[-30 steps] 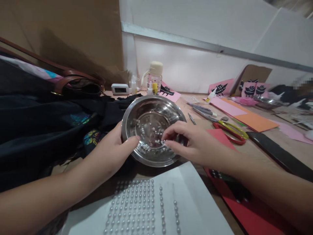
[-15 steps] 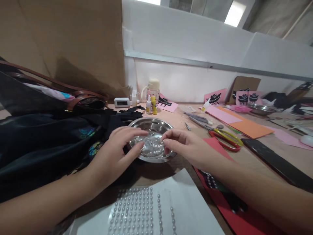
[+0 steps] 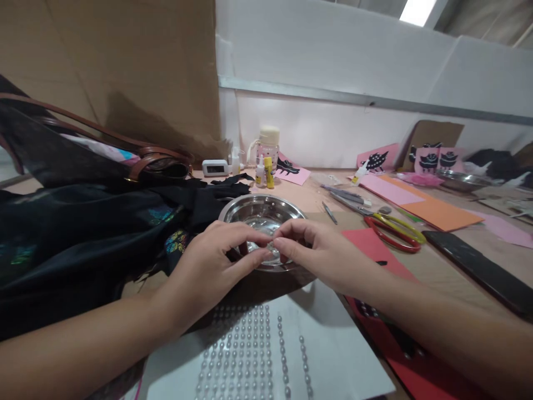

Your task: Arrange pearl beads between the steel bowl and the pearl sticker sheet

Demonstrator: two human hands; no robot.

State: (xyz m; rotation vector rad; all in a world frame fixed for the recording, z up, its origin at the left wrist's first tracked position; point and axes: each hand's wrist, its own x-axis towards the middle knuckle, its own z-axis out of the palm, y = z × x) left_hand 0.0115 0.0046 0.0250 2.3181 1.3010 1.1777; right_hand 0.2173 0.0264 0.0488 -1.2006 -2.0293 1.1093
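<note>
A steel bowl (image 3: 266, 208) with small pearl beads in it stands on the table in front of me. My left hand (image 3: 216, 264) and my right hand (image 3: 320, 253) meet over its near rim, fingertips pinched together on something tiny that I cannot name. Just below the hands lies a white sheet (image 3: 333, 344) with rows of stick-on pearls (image 3: 245, 350).
Black fabric and a bag (image 3: 83, 216) with brown straps fill the left. Red paper (image 3: 375, 247), red-and-yellow scissors (image 3: 395, 230), a black strip (image 3: 478, 269), orange and pink sheets (image 3: 433, 208), tweezers, glue bottles (image 3: 266, 169) and another steel bowl (image 3: 462, 180) lie to the right and back.
My left hand left the bowl's rim and came across to meet my right hand. Both hands drew together over the bowl's near edge. The camera tilted up.
</note>
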